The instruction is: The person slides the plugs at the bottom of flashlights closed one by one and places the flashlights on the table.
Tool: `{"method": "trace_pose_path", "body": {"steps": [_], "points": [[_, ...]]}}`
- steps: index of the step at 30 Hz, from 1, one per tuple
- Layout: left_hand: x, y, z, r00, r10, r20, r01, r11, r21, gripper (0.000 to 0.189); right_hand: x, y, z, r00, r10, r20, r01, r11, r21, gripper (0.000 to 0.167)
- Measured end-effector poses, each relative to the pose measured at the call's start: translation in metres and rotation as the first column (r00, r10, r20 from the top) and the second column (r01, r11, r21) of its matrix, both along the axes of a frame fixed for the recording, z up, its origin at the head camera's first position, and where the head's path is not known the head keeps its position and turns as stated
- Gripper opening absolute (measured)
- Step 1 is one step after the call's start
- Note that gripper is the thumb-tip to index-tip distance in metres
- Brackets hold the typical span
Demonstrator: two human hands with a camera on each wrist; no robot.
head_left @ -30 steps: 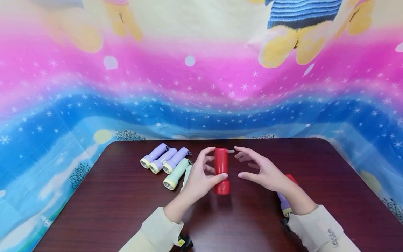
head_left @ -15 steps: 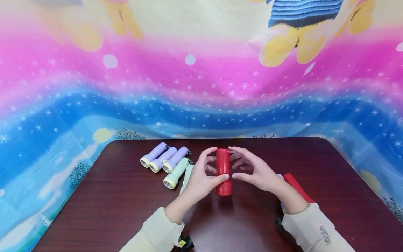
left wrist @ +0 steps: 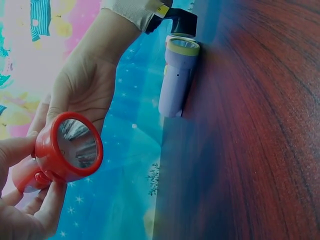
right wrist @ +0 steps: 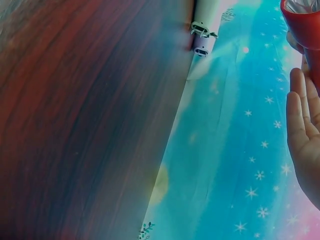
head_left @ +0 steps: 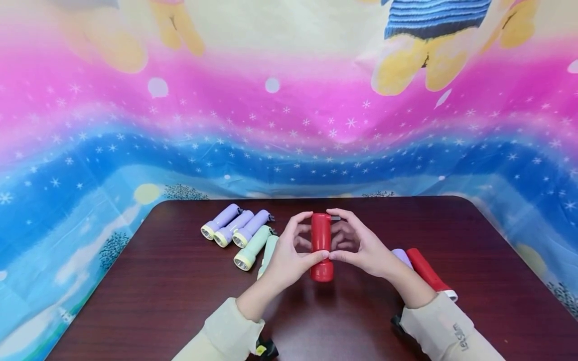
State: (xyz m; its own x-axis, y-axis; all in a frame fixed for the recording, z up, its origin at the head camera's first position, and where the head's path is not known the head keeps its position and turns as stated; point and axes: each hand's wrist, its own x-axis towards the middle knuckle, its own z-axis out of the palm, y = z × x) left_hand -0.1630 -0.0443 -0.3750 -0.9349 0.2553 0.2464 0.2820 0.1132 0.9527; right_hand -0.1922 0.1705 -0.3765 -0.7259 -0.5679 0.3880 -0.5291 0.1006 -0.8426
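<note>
A red flashlight (head_left: pixel 321 240) is held upright above the table, its clear lens (left wrist: pixel 78 142) facing down and a small grey tab (head_left: pixel 335 218) sticking out near its top. My left hand (head_left: pixel 289 250) grips it from the left, thumb across the front and index finger at the top. From the other side, my right hand (head_left: pixel 368 248) holds it with thumb and fingertips, its thumb meeting the left thumb on the barrel. In the right wrist view, the lower fingers (right wrist: pixel 300 100) of the right hand extend fairly straight beside the flashlight.
Several purple flashlights (head_left: pixel 222 221) and green flashlights (head_left: pixel 254 248) lie at the left on the dark wooden table (head_left: pixel 158 296). Beside my right forearm lie a purple flashlight (head_left: pixel 401 256) and another red flashlight (head_left: pixel 426 269). A printed cloth (head_left: pixel 289 150) hangs behind the table.
My right hand has moved left from apart until its thumb and fingers meet the red flashlight. The flashlight has shifted slightly right in my left hand's grip.
</note>
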Motion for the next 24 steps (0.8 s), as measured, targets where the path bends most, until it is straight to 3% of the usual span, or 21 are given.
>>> {"method": "trace_pose_path", "body": {"steps": [11, 24], "points": [[0.0014, -0.0017, 0.0026, 0.999, -0.05, 0.018, 0.05, 0.999, 0.012, 0.075, 0.0, 0.0009, 0.0023, 0.995, 0.062, 0.072, -0.056, 0.995, -0.081, 0.084], [-0.0005, 0.0014, 0.0034, 0.999, -0.043, -0.004, 0.043, 0.999, 0.013, 0.073, 0.0009, 0.0012, 0.0058, 0.996, 0.069, 0.059, -0.061, 0.991, -0.122, 0.078]]}}
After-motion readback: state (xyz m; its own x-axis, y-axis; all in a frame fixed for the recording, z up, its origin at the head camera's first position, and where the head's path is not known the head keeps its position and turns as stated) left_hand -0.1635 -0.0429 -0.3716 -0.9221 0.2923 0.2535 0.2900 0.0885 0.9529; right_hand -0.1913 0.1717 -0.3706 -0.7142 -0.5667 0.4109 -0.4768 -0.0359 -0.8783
